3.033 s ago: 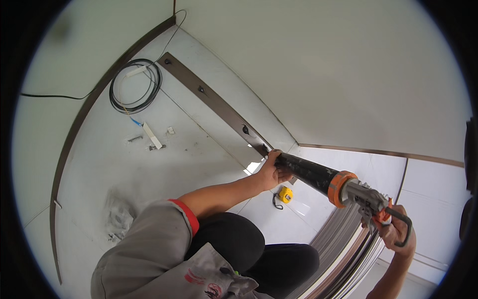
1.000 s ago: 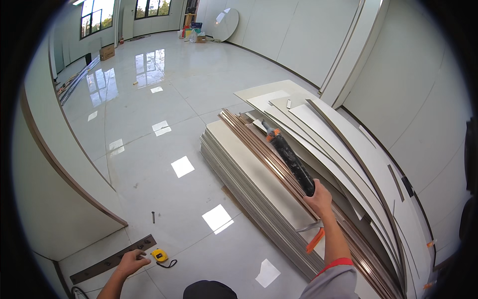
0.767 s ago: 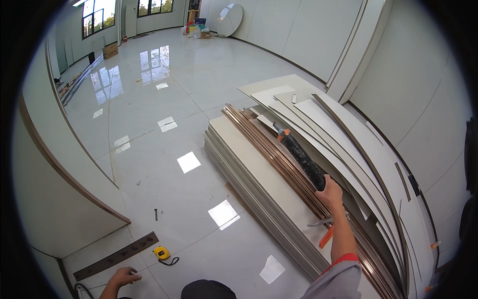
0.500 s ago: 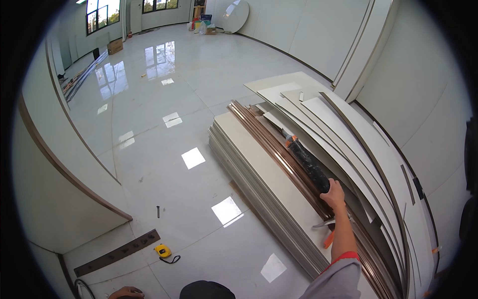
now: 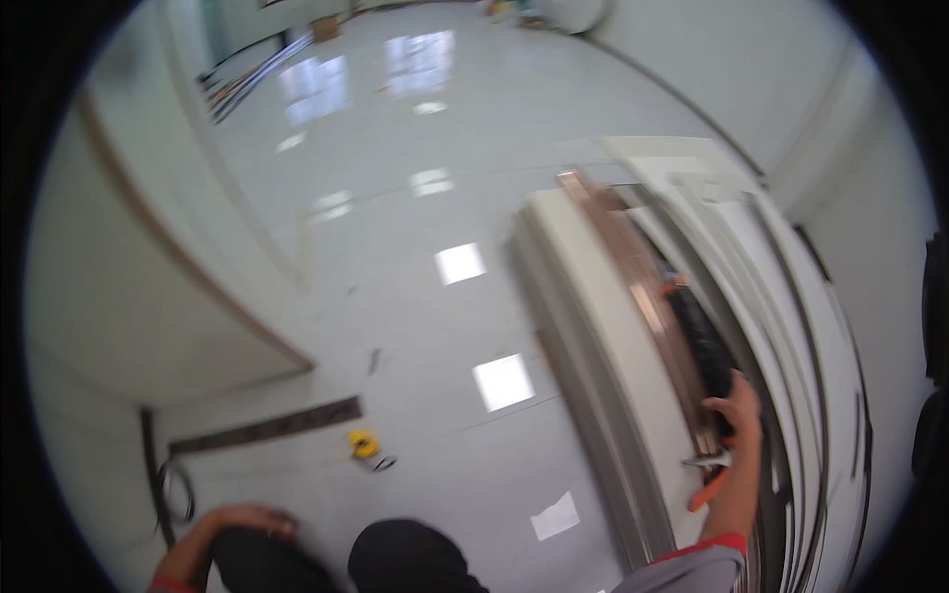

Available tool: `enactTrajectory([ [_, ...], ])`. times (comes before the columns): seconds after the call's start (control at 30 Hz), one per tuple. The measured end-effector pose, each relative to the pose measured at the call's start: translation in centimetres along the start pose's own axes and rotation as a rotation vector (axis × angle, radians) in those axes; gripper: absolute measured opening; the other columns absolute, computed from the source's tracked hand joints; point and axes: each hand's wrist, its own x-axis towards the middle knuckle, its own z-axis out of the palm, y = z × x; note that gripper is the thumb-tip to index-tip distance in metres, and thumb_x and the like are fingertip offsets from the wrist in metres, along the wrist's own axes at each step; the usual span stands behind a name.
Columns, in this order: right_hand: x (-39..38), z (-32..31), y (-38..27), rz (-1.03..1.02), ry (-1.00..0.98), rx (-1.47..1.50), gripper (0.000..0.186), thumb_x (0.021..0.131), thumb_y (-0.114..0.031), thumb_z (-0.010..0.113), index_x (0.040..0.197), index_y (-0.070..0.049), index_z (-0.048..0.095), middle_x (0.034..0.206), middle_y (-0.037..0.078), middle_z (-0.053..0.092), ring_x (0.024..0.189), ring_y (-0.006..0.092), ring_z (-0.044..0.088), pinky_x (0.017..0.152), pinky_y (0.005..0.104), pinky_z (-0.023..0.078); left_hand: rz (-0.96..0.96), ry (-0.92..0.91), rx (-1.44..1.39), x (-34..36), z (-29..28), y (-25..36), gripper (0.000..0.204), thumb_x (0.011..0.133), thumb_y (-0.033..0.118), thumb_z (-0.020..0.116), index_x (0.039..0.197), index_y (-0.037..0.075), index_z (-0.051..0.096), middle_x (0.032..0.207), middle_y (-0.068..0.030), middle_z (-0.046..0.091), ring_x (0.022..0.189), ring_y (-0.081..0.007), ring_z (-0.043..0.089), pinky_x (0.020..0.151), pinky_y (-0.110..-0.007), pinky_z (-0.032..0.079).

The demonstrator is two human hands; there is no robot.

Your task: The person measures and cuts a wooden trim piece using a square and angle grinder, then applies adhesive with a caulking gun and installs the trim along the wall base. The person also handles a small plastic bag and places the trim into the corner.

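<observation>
A black power tool [image 5: 704,336] with an orange collar lies along the brown metal strips [image 5: 633,267], beside the white panels. My right hand [image 5: 739,407] is curled at its rear end, thumb toward the strips; blur softens the grip. Just below this hand is a hand tool [image 5: 706,489] with a bright metal head and an orange handle, partly covered by my forearm. At the lower left, my left hand [image 5: 255,518] rests over my dark-clothed knee, fingers stretched out and nothing visible in them.
Left of the strips stands a stack of pale panels [image 5: 583,287]; white sheets [image 5: 781,287] fan out to the right. On the glossy floor lie a yellow tape measure [image 5: 363,444], a dark flat strip [image 5: 267,427] and a small dark rod [image 5: 374,361]. A wall panel [image 5: 188,316] rises at left.
The view has tilted down and shifted left, blurring everything. More of my left hand and forearm shows on the knee. My right hand remains at the power tool's rear end.
</observation>
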Motion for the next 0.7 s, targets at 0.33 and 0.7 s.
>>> enactTrajectory([
  [0.33,-1.9,1.6,-14.0,-0.196,0.232,0.056,0.049,0.093,-0.013,0.07,0.139,-0.004,0.058,0.137,0.018,0.062,0.122,0.0385,0.061,0.106,0.0441,0.048,0.19,-0.041,0.25,-2.2,-1.4,4.0,0.05,0.099,0.042,0.066,0.129,0.002,0.065,0.116,-0.0122,0.071,0.109,-0.0218,0.065,0.098,-0.034,0.049],
  [0.7,-12.9,22.4,-53.7,-0.563,-0.626,0.572,0.027,0.092,-0.018,0.066,0.109,0.001,0.073,0.097,0.018,0.076,0.085,0.0272,0.074,0.078,0.0372,0.057,0.324,0.237,-0.373,4.5,-8.5,-1.0,0.045,0.098,0.031,0.067,0.125,-0.005,0.064,0.112,-0.0149,0.072,0.102,-0.023,0.072,0.082,-0.035,0.061],
])
